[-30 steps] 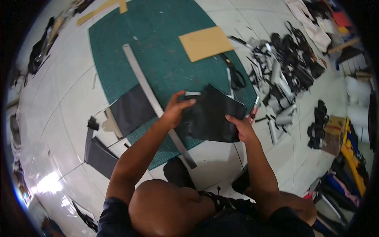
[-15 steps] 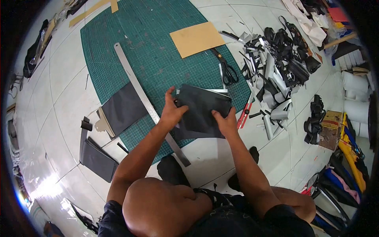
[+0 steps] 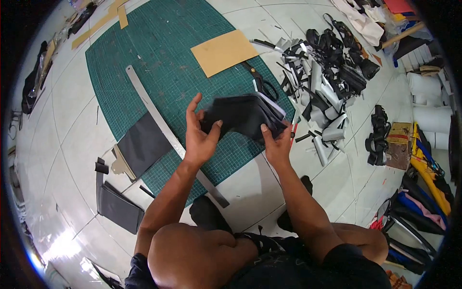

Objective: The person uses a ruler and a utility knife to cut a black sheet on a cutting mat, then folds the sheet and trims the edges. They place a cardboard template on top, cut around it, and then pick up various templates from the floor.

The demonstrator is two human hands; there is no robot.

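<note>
Above the green cutting mat (image 3: pixel 163 53), a stack of black sheets (image 3: pixel 240 113) is lifted and bent, its left part blurred by motion. My right hand (image 3: pixel 277 144) pinches its right end, thumb on top. At the left end, my left hand (image 3: pixel 202 137) has its thumb against the sheets and its fingers raised behind them. A steel ruler (image 3: pixel 154 111) lies aslant on the mat, left of my left hand. Beyond the stack are black scissors (image 3: pixel 263 84), partly covered, and a tan card (image 3: pixel 224 52).
Black and silver scraps (image 3: pixel 320 82) are heaped on the right. A black sheet (image 3: pixel 144 144) under a clipboard clip (image 3: pixel 122 164) lies at the left, near a folded black piece (image 3: pixel 118 207). A brown box (image 3: pixel 399 144) stands at far right.
The black stack has been raised and bent, and its sheets have shifted apart at the right. My left hand has opened wider. The whole view has shifted slightly.
</note>
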